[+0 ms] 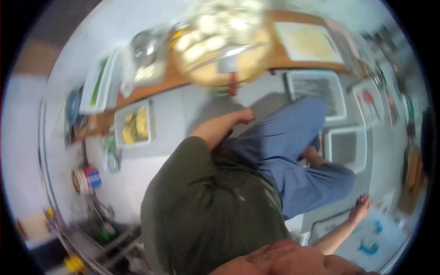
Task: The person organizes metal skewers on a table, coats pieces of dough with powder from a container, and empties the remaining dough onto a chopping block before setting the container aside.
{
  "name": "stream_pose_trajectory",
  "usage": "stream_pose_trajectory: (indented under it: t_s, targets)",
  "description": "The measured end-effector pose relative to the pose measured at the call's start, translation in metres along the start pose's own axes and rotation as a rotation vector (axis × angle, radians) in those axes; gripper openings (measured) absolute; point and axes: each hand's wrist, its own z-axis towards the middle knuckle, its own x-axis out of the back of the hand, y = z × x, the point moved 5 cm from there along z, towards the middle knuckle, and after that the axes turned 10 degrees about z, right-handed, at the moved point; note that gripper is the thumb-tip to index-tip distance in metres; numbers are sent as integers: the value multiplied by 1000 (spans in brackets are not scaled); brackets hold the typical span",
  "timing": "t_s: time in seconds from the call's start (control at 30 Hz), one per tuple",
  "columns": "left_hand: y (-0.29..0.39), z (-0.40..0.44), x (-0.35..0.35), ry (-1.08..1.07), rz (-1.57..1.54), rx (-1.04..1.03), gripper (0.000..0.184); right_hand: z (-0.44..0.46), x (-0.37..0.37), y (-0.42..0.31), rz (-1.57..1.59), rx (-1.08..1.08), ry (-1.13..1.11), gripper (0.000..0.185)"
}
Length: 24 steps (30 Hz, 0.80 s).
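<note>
My left hand (245, 115) hangs above my thigh, loosely closed, and nothing shows in it. The thing nearest to it is a cleaver (228, 63) with a red handle, lying on a round wooden chopping board (197, 75). White chunks (215, 42) are heaped on that board; blur hides their kind. At the lower right my right hand (360, 210) is stretched out over a pale surface (382, 229) with blue markings. Its fingers look slightly apart, and I see nothing held.
White tubs (337, 75) stand past my crossed legs (293, 142). A tub of yellow pieces (135, 126) sits at the left, below a metal bowl (145, 46) and a tray with green stalks (98, 82). A white cutting board (307, 43) lies on the wooden bench (284, 59).
</note>
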Motion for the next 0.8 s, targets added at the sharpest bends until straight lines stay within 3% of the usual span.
stream_pose_trajectory:
  t_s: [0.07, 0.13, 0.23, 0.27, 0.33, 0.4, 0.43, 0.5, 0.53, 0.57, 0.63, 0.67, 0.73, 0.8]
  targets:
    - [12, 16, 52, -80, -455, 267, 26, -25, 5, 5, -43, 86, -8, 38]
    - [19, 57, 59, -140, -547, 392, 26, -48, 11, 16, -200, 164, 129, 37]
    - [35, 130, 58, -111, -591, 335, 31, -88, -19, 17, -419, 281, 270, 38]
    - [39, 152, 61, -11, -374, 289, 33, -94, -32, 20, -416, 252, 294, 38]
    - [43, 206, 47, -58, -238, 297, 39, -97, -31, 30, -491, 229, 280, 38]
    - [33, 245, 30, -132, -566, 507, 48, -99, -43, 39, -482, 224, 331, 39]
    - [38, 251, 36, -63, -799, 668, 53, -97, -47, 40, -505, 247, 344, 40]
    - [18, 293, -22, 221, -723, 882, 57, -92, -46, 32, -556, 269, 361, 41]
    - [25, 297, -8, 368, -679, 962, 59, -91, -41, 35, -575, 265, 370, 42]
    - [32, 301, -11, 208, -1027, 932, 62, -93, -31, 32, -601, 271, 405, 42]
    - [14, 348, -81, 247, -1311, 902, 64, -91, -2, 43, -588, 216, 409, 42]
    - [31, 319, -36, 314, -1102, 1039, 61, -93, 5, 46, -561, 183, 389, 41]
    - [39, 294, 7, 459, -868, 1113, 55, -92, 12, 51, -585, 243, 357, 43]
    - [24, 307, -5, 319, -757, 1038, 52, -100, 10, 56, -582, 275, 373, 45]
